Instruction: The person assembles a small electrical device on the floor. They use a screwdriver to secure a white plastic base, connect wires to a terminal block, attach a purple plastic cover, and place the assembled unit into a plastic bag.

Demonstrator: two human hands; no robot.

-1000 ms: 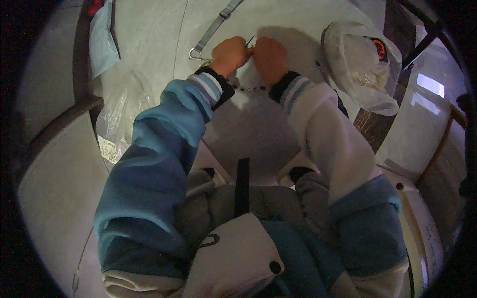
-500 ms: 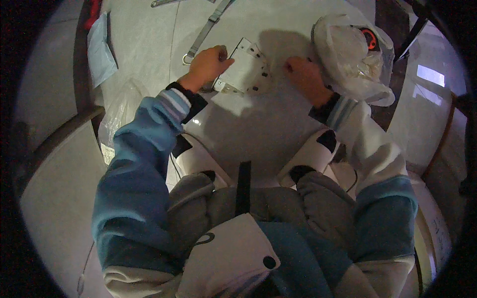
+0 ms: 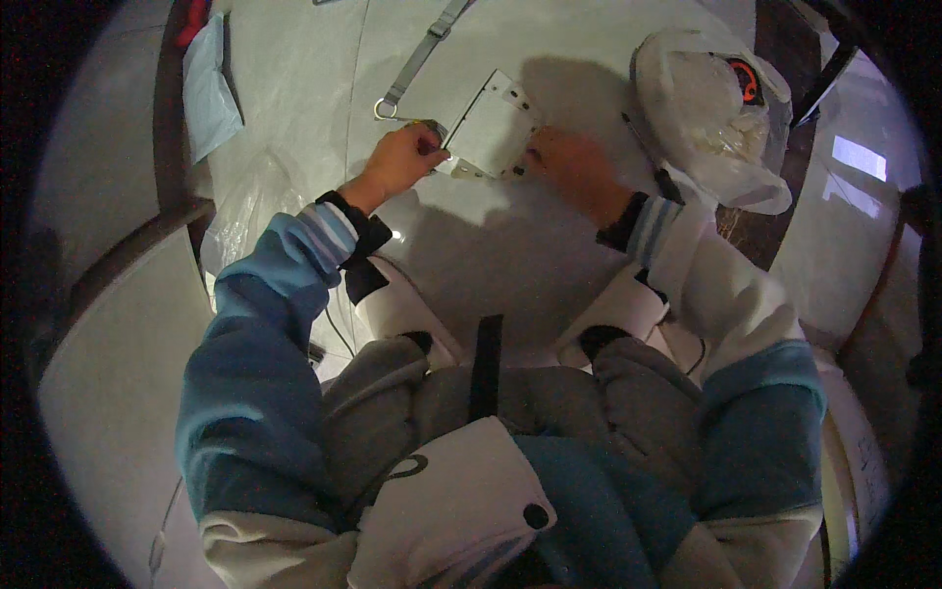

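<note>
A flat white plate with black dots or holes along its edges lies in front of me. My left hand is closed at its lower left corner, thumb and finger pinching the edge. Beside those fingers shows a small greyish and yellow piece, too little visible to name. At the plate's right edge is my right hand, its fingers curled together and somewhat blurred; what they hold, if anything, is hidden. A thin black tool, like a screwdriver, lies to the right of that hand.
A grey strap with a metal ring lies beyond my left hand. On the right sits a translucent plastic bag with things inside. A pale blue packet and a clear bag are at the left.
My right hand has moved left to the plate's edge, uncovering the black tool. My left hand has shifted slightly down against the plate's corner. The whole view has shifted a little.
</note>
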